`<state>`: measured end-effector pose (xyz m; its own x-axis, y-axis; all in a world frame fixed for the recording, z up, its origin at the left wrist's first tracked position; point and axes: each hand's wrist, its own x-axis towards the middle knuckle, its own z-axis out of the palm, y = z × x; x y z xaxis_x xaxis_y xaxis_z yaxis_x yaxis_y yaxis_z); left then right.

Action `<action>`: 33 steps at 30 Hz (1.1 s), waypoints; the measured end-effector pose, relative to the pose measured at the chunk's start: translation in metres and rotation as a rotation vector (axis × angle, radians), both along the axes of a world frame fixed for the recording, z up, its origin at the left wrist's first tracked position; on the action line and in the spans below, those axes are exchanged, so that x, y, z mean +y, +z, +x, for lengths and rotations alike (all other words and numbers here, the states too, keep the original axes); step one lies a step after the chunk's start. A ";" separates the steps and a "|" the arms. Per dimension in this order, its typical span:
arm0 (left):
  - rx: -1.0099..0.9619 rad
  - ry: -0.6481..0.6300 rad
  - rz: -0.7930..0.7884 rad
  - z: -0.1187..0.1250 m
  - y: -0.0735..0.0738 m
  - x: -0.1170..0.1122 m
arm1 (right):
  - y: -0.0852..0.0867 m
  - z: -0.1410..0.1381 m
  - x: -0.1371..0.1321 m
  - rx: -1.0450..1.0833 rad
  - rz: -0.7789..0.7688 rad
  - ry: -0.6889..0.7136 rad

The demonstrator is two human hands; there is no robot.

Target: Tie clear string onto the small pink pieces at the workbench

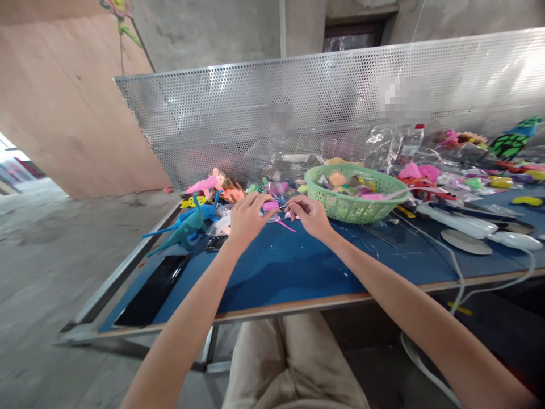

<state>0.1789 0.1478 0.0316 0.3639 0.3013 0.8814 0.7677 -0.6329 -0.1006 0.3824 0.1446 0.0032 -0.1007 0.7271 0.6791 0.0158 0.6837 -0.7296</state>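
Observation:
Above the blue tabletop [272, 272] my two hands are close together. My left hand [251, 216] is closed around a small pink piece [271, 206], which looks soft like foam. Facing it, my right hand [310, 215] pinches something thin beside the pink piece; fingers partly hide it, and its kind is too small to make out. A narrow pink strip [286, 226] hangs below the hands. Just behind my right hand stands a green plastic basket [353, 207] holding several coloured pieces.
Toy dinosaurs, one of them teal [193, 224], lie left of my hands. A black phone [153, 289] rests near the left corner. Two white-handled tools [455, 221] with cords and flat metal plates lie at right. A perforated metal panel [238, 108] rises behind.

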 end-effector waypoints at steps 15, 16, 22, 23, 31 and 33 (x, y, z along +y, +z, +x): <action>0.080 -0.005 0.065 -0.007 0.000 0.002 | 0.004 0.007 0.004 -0.067 -0.133 0.100; 0.089 -0.011 0.065 -0.007 0.000 0.002 | 0.004 0.008 0.004 -0.073 -0.137 0.106; 0.090 -0.004 0.022 -0.007 0.001 0.000 | 0.005 0.009 0.002 -0.082 -0.114 0.109; 0.090 0.003 0.005 -0.006 0.001 0.000 | 0.005 0.008 0.001 -0.082 -0.103 0.104; 0.164 0.017 -0.087 -0.005 0.006 -0.002 | 0.000 -0.001 -0.002 -0.099 -0.049 0.052; 0.214 -0.047 -0.097 -0.005 0.006 -0.003 | -0.001 -0.001 -0.002 -0.096 -0.047 0.065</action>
